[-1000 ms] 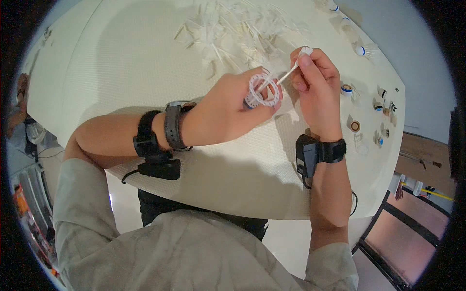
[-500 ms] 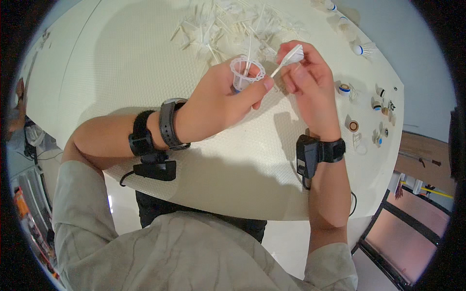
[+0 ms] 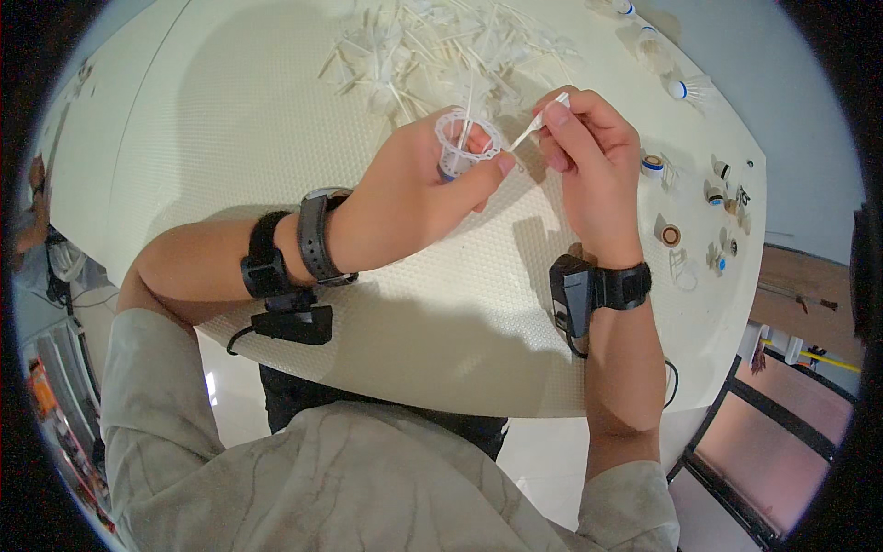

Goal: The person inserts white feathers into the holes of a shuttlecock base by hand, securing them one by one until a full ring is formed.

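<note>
In my left hand (image 3: 428, 184) is a white plastic shuttlecock frame (image 3: 443, 133), its scalloped ring facing up and a little blue showing at the lower end. One feather's thin shaft (image 3: 469, 110) stands up inside the ring. Between thumb and fingertips, my right hand (image 3: 593, 152) pinches a white feather (image 3: 538, 122), its bare quill slanting down toward my left thumb, close to the frame's rim. My right fingers partly cover the vane. Beyond both hands lies a loose heap of white feathers (image 3: 432, 46).
Along the table's right side lie a blue-banded shuttlecock (image 3: 681, 90), a blue-ringed cork base (image 3: 652, 164), a brown ring-shaped piece (image 3: 670, 235) and several small parts. A black-framed case (image 3: 763, 451) stands beyond the table (image 3: 276, 138) at lower right.
My right hand has shifted slightly and turned the feather, so its vane now shows edge-on and more covered by my fingers. My left hand with the frame has barely moved.
</note>
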Available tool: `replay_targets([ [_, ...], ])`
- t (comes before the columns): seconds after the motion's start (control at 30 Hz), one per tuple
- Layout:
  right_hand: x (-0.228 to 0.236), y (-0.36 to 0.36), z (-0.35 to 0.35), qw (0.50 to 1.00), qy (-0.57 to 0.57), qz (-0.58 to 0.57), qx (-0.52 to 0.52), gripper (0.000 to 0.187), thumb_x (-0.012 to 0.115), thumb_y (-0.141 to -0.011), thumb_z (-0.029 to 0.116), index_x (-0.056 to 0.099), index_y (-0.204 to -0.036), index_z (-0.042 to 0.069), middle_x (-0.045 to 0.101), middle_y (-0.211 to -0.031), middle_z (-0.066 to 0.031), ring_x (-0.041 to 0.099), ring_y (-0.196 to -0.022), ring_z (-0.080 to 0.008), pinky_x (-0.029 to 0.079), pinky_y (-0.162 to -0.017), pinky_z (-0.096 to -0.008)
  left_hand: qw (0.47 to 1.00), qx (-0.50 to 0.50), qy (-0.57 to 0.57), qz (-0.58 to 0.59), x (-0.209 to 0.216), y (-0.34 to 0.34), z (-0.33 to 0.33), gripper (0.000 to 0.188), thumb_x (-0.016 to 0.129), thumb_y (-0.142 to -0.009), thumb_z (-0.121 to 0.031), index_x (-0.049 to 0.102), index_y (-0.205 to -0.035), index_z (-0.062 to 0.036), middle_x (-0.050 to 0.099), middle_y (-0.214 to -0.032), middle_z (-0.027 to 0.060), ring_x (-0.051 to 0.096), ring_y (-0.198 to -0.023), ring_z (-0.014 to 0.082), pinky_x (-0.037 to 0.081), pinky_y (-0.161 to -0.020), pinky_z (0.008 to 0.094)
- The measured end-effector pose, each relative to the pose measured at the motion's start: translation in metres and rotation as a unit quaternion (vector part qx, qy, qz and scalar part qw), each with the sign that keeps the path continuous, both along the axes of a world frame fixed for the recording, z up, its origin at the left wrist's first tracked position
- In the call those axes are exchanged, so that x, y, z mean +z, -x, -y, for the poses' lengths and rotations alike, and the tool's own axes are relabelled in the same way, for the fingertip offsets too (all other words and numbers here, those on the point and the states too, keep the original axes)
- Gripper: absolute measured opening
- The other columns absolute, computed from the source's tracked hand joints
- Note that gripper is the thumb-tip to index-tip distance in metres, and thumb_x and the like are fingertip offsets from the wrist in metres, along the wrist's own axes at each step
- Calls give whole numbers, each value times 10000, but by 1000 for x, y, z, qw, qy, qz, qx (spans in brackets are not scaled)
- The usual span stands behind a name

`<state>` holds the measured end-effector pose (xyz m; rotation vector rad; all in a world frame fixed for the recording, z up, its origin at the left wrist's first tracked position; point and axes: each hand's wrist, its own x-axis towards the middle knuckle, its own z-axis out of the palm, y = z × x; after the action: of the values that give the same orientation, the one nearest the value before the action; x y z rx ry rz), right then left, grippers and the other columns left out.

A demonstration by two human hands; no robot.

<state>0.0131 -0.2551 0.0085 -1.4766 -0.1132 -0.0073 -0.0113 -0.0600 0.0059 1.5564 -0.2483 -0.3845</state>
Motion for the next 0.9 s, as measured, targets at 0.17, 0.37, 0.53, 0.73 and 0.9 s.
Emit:
replay_targets([
  [0.17, -1, -2, 4, 999, -33, 5, 8, 126, 703, -917, 161, 715, -930, 36, 613, -744, 39, 469, -621, -33, 340, -552, -204, 1000, 4, 5, -3, -1, 1, 0, 176, 634, -991, -174, 598, -864, -59, 542, -613, -20, 454, -466, 49, 331, -416, 238],
  [0.37, -1, 0, 4, 999, -43, 9, 11, 101, 696, -923, 138, 713, -921, 38, 610, -751, 51, 479, -641, -22, 356, -570, -195, 1000, 9, 15, -3, -2, 2, 2, 166, 630, -988, -160, 605, -864, -52, 544, -615, -18, 451, -463, 50, 332, -415, 239],
  [0.53, -4, 0, 4, 998, 44, 30, 16, 74, 699, -921, 103, 706, -904, 32, 595, -743, 66, 491, -661, -10, 377, -581, -188, 1000, 1, 1, 4, 0, 1, 1, 154, 616, -991, -143, 608, -869, -49, 548, -619, -15, 452, -463, 53, 332, -417, 238],
  [0.73, -1, 2, 2, 999, 29, 22, 7, 100, 694, -924, 115, 724, -929, 20, 671, -792, 35, 513, -669, -13, 393, -591, -185, 1000, 1, 16, -18, 1, 1, 1, 173, 615, -1000, -165, 611, -876, -45, 549, -626, -9, 456, -470, 54, 334, -421, 235],
  [0.9, -2, 2, 5, 999, 19, 31, 28, 126, 672, -938, 134, 732, -934, 23, 703, -811, 15, 522, -667, -14, 383, -578, -186, 998, 7, 41, -45, 0, 2, 1, 167, 615, -1005, -173, 610, -894, -48, 554, -629, -2, 458, -467, 58, 335, -419, 231],
])
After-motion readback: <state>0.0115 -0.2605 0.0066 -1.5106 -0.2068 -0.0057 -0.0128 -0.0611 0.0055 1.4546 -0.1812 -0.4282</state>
